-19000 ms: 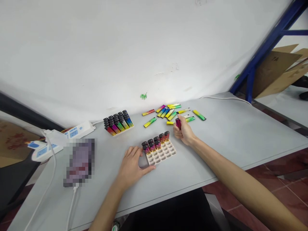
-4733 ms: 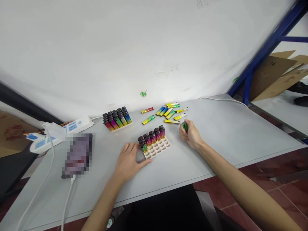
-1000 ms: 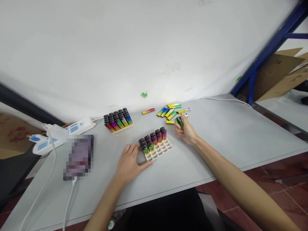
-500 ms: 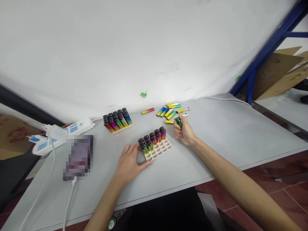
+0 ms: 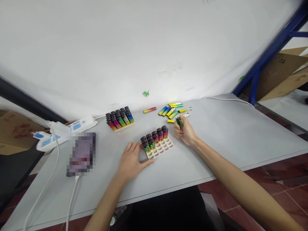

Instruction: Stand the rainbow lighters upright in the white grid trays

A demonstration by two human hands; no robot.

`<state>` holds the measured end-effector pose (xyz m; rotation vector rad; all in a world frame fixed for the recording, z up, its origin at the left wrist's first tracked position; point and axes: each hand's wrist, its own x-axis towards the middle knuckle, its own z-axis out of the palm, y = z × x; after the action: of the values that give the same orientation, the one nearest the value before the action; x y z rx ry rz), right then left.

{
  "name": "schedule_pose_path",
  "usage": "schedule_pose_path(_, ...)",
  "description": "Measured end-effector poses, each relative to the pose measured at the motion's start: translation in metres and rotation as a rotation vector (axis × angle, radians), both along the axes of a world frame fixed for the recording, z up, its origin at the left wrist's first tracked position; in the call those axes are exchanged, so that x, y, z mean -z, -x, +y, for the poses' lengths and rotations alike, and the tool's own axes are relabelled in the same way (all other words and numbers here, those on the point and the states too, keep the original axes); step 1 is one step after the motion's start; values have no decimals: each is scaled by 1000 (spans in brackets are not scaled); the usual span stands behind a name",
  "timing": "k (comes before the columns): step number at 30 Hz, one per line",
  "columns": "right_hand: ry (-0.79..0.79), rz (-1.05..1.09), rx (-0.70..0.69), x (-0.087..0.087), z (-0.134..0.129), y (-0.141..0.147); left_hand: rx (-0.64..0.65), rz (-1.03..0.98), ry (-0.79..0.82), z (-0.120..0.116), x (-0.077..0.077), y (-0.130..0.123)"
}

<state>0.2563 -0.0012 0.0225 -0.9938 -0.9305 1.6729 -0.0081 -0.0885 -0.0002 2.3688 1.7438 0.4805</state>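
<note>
A white slotted tray (image 5: 161,149) stands in front of me, with lighters (image 5: 152,145) upright in its back and left slots; green and pink bodies with black tops show. My left hand (image 5: 131,160) lies on the table at the tray's left corner, fingers stretched out and thumb apart along the front side. To the right of the tray, my right hand (image 5: 184,131) is closed around a shiny green lighter (image 5: 179,122); the fingers cover most of it, and I cannot tell whether there is more than one. Beyond that hand lie several loose lighters (image 5: 171,112).
A second tray (image 5: 125,127) full of upright lighters stands at the back left. One red-yellow lighter (image 5: 149,110) lies near the wall. On the left are a phone (image 5: 81,154) on a white cable and a power strip (image 5: 81,124). A blue frame (image 5: 255,83) rises at right.
The whole view has shifted slightly. Both hands keep nearly the same places relative to the tray, and the right stays closed on the green lighter.
</note>
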Motion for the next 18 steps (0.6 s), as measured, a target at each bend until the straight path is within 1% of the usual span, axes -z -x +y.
schedule_pose_path(3,-92,-85,52,3,1,1,4,-4,1,0,0,1)
schedule_pose_path(6,-267,-300,123,2,0,0,10,-6,-5,0,0,1)
schedule_pose_path(9,-439,-520,145,-6,-6,-8,14,-11,-21,0,0,1)
schedule_pose_path(11,-521,-611,160,-14,-14,-16,15,-16,-28,0,1,1)
schedule_pose_path(13,-568,-635,167,-23,-24,-23,18,-20,-29,0,1,1)
schedule_pose_path(15,-584,-614,153,-32,-34,-27,21,-28,-33,0,1,1)
schedule_pose_path(18,-617,-611,121,-39,-47,-22,30,-33,-43,0,2,1)
